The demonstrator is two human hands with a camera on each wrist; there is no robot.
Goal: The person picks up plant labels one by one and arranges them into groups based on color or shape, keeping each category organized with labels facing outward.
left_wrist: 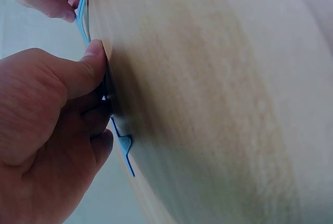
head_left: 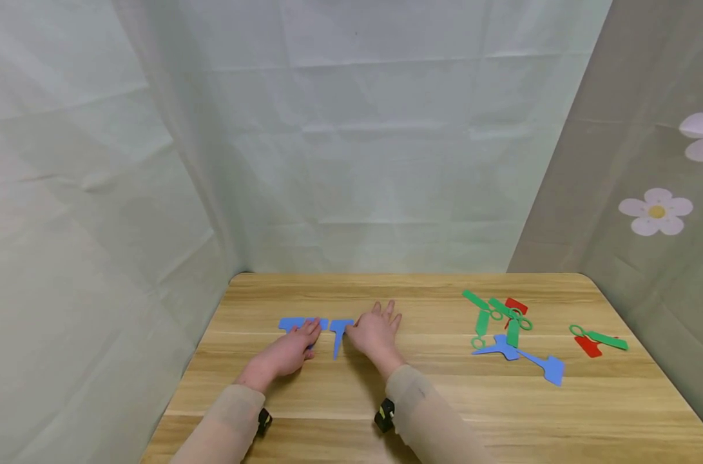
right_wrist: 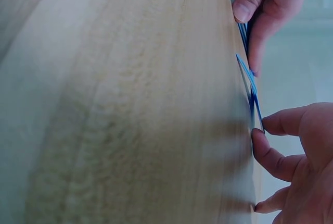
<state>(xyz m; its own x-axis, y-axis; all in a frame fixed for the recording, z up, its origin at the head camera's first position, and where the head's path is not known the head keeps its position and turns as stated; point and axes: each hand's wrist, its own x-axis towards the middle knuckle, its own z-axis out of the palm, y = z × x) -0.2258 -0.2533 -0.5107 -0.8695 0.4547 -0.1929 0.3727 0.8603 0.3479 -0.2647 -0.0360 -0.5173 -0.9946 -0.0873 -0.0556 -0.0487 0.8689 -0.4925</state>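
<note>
- A blue T-shaped tag [head_left: 339, 327] is sitting between two hands at the left-center of the table [head_left: 432, 399], its pointed stem aiming toward the person; the wrist views are showing it tilting partly up from the surface.
- The right hand [head_left: 380, 330] is pinching the tag's right corner, its grip narrowing to thumb and forefinger while the other fingers are fanning out.
- The left hand [head_left: 290, 351] is pressing on a blue piece [head_left: 291, 323] just beside the tag, its grip loose with fingers reaching over the top; the hand is partly hiding what is lying below.
- Light sleeves [head_left: 438, 419] are covering both forearms, with a dark device [head_left: 385, 415] showing near each wrist.
- Well apart on the right, two more blue tags [head_left: 553, 370] are lying nearly end to end below a cluster of green ring-ended tags [head_left: 513, 333], which are partly overlapping a red tag [head_left: 517, 304].
- Farther right, another green tag [head_left: 609, 340] is lying across a second red piece [head_left: 587, 347].
- Behind, pale cloth [head_left: 374, 161] is hanging, while white flowers [head_left: 656, 211] are decorating a darker panel on the right.
</note>
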